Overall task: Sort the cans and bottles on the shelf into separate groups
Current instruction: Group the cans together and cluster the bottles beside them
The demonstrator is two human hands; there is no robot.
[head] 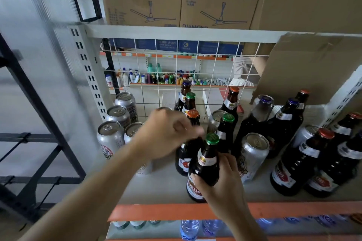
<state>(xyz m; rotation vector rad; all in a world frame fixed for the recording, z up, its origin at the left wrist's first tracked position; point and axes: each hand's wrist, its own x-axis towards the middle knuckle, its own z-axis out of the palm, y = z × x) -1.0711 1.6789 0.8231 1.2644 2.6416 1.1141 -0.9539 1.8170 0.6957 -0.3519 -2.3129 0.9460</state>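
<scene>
Head view: right hand (221, 180) grips a green-capped beer bottle (205, 160); blurred left hand (166, 137) covers a second bottle (183, 160) at its neck, grip unclear.

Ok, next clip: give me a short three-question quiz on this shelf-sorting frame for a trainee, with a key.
1. True or false: the right hand is empty.
2. The cap of the bottle in that hand's grip is: A green, B orange, C blue.
3. What stands on the shelf just right of that bottle?
Key: 1 false; 2 A; 3 a silver can.
</scene>
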